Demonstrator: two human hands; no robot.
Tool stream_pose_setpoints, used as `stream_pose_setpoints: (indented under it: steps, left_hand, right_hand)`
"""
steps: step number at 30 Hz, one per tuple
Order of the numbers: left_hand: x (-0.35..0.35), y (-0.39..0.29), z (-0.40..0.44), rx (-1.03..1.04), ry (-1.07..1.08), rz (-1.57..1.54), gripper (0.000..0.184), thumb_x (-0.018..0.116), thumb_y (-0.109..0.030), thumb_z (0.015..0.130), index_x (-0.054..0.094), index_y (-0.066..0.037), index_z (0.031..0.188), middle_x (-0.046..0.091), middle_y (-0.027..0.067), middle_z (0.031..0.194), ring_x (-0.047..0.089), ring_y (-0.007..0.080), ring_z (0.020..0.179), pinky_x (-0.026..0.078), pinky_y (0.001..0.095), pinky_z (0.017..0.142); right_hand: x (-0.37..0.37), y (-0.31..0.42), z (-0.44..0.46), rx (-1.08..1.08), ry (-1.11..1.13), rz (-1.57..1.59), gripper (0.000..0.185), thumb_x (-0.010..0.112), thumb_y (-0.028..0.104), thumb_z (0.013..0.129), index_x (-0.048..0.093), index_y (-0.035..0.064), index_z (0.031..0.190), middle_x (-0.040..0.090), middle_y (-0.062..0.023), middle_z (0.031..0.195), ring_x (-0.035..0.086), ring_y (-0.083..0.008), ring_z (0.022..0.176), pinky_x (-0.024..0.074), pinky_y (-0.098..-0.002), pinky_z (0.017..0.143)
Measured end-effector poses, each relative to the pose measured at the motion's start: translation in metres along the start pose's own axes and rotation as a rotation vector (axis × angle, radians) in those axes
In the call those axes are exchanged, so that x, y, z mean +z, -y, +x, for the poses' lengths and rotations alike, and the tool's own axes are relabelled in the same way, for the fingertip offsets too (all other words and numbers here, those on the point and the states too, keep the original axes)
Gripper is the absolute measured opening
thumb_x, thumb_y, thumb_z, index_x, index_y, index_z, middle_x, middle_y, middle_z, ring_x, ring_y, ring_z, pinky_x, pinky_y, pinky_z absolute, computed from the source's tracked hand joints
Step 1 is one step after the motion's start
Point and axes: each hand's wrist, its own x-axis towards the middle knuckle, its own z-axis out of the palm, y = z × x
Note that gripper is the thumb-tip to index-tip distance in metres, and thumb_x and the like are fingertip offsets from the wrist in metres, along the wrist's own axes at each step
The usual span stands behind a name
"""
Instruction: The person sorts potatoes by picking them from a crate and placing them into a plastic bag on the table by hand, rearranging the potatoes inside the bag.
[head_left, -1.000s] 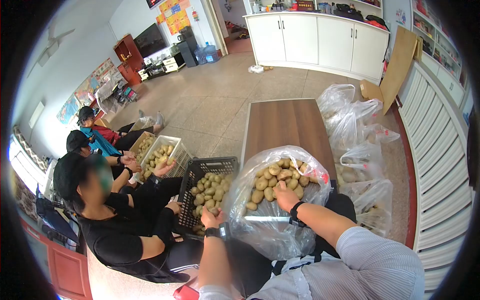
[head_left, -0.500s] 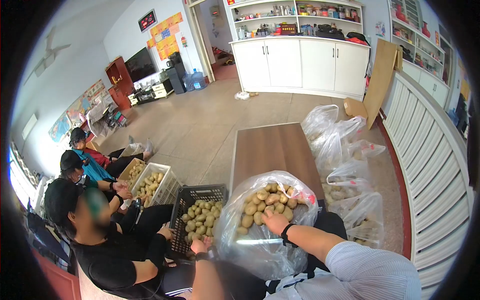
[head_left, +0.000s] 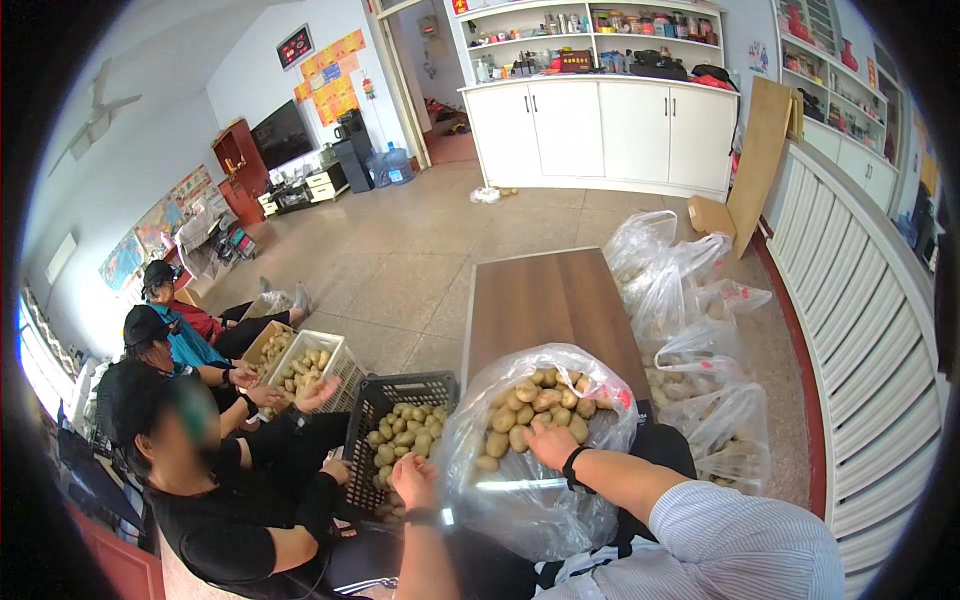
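My right hand [head_left: 553, 445] reaches into a clear plastic bag [head_left: 470, 440] of potatoes [head_left: 545, 400]. Its fingers bend around a potato near the front of the pile. My left hand [head_left: 413, 480], with a band on the wrist, is raised at the near right corner of a black crate [head_left: 352, 440]. Its fingers are curled together, and I cannot make out what is inside them. More potatoes [head_left: 405, 430] lie in that crate. The bag rests at the near end of a brown wooden table [head_left: 550, 290].
A co-worker in black [head_left: 215, 520] sits close at my left, with other people beyond. A white crate [head_left: 345, 370] of potatoes stands past the black one. Several filled plastic bags [head_left: 715, 420] line the floor at right, beside a white railing [head_left: 850, 280].
My left hand has risen slightly, its fingers now pointing upward. My right hand stays in the bag. A co-worker's open hand has come out over the white crate.
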Motion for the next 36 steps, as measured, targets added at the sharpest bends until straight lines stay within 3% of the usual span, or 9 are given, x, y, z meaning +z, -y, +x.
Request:
stream_pose_setpoints:
  steps: [9, 12, 18, 21, 24, 27, 29, 33, 36]
  left_hand:
    - [0.024, 0.009, -0.020, 0.000, 0.343, 0.122, 0.016, 0.055, -0.021, 0.094, 0.057, -0.005, 0.099, 0.062, 0.0081, 0.082, 0.059, 0.0192, 0.057, 0.050, 0.0326, 0.048]
    - [0.032, 0.006, -0.031, -0.040, 0.398, 0.177, 0.017, 0.056, -0.019, 0.094, 0.056, -0.004, 0.099, 0.063, 0.0090, 0.083, 0.062, 0.0200, 0.059, 0.051, 0.0330, 0.049]
    - [0.039, 0.006, -0.037, -0.142, 0.502, 0.293, 0.021, 0.058, -0.018, 0.093, 0.055, 0.000, 0.105, 0.063, 0.0115, 0.087, 0.064, 0.0212, 0.064, 0.053, 0.0318, 0.053]
    - [0.042, 0.008, -0.039, -0.159, 0.519, 0.314, 0.024, 0.060, -0.018, 0.093, 0.055, 0.000, 0.107, 0.063, 0.0116, 0.090, 0.066, 0.0202, 0.070, 0.054, 0.0315, 0.056]
    - [0.043, 0.014, -0.037, -0.174, 0.520, 0.332, 0.026, 0.062, -0.019, 0.092, 0.055, 0.000, 0.107, 0.063, 0.0099, 0.093, 0.065, 0.0183, 0.076, 0.053, 0.0310, 0.061]
    - [0.037, 0.028, -0.021, -0.159, 0.577, 0.399, 0.028, 0.062, -0.024, 0.093, 0.055, -0.002, 0.108, 0.063, 0.0075, 0.094, 0.063, 0.0164, 0.077, 0.052, 0.0297, 0.064]
    - [0.036, 0.030, -0.019, -0.173, 0.711, 0.467, 0.030, 0.061, -0.030, 0.094, 0.056, -0.003, 0.108, 0.062, 0.0055, 0.092, 0.059, 0.0147, 0.074, 0.048, 0.0279, 0.062]
    - [0.035, 0.026, -0.025, -0.142, 0.820, 0.568, 0.032, 0.058, -0.034, 0.096, 0.057, -0.004, 0.107, 0.062, 0.0052, 0.087, 0.056, 0.0139, 0.067, 0.041, 0.0265, 0.053]
    - [0.039, 0.014, -0.035, -0.239, 0.792, 0.538, 0.033, 0.057, -0.035, 0.096, 0.058, -0.003, 0.106, 0.061, 0.0054, 0.084, 0.051, 0.0138, 0.059, 0.035, 0.0259, 0.046]
  right_hand:
    - [-0.013, -0.002, 0.010, 0.017, 0.079, 0.056, 0.031, 0.049, 0.014, 0.088, 0.057, 0.0131, 0.119, 0.059, -0.0160, 0.104, 0.067, -0.0327, 0.080, 0.0540, -0.0449, 0.067]
    - [-0.012, -0.002, 0.011, -0.019, -0.033, 0.071, 0.019, 0.048, 0.014, 0.089, 0.056, 0.0093, 0.106, 0.061, -0.0169, 0.092, 0.067, -0.0328, 0.073, 0.0525, -0.0453, 0.061]
    - [-0.031, 0.002, 0.010, 0.128, 0.091, 0.247, 0.035, 0.058, 0.018, 0.088, 0.049, 0.0057, 0.120, 0.062, -0.0180, 0.098, 0.065, -0.0371, 0.085, 0.0519, -0.0484, 0.069]
    - [-0.040, 0.015, 0.003, 0.082, -0.083, 0.562, 0.042, 0.065, 0.023, 0.087, 0.048, 0.0039, 0.120, 0.063, -0.0206, 0.102, 0.064, -0.0371, 0.091, 0.0516, -0.0462, 0.073]
    - [-0.048, 0.035, 0.002, 0.197, -0.045, 0.779, 0.043, 0.063, 0.021, 0.088, 0.047, -0.0015, 0.122, 0.063, -0.0233, 0.102, 0.063, -0.0382, 0.096, 0.0497, -0.0457, 0.081]
    - [-0.055, 0.050, 0.003, 0.197, 0.037, 1.096, 0.049, 0.063, 0.027, 0.091, 0.046, -0.0029, 0.126, 0.063, -0.0209, 0.104, 0.065, -0.0319, 0.091, 0.0514, -0.0407, 0.078]
    - [-0.067, 0.061, 0.002, 0.303, 0.268, 1.675, 0.044, 0.064, 0.028, 0.092, 0.049, -0.0008, 0.122, 0.063, -0.0125, 0.097, 0.061, -0.0147, 0.083, 0.0506, -0.0307, 0.072]
    - [-0.057, 0.066, 0.006, 0.258, 0.300, 1.621, 0.045, 0.061, 0.030, 0.094, 0.051, -0.0013, 0.125, 0.062, -0.0113, 0.096, 0.061, -0.0130, 0.078, 0.0506, -0.0285, 0.069]
    - [-0.081, 0.066, 0.001, 0.172, 0.262, 1.180, 0.042, 0.056, 0.031, 0.096, 0.053, -0.0020, 0.122, 0.065, -0.0148, 0.099, 0.065, -0.0222, 0.088, 0.0521, -0.0345, 0.074]
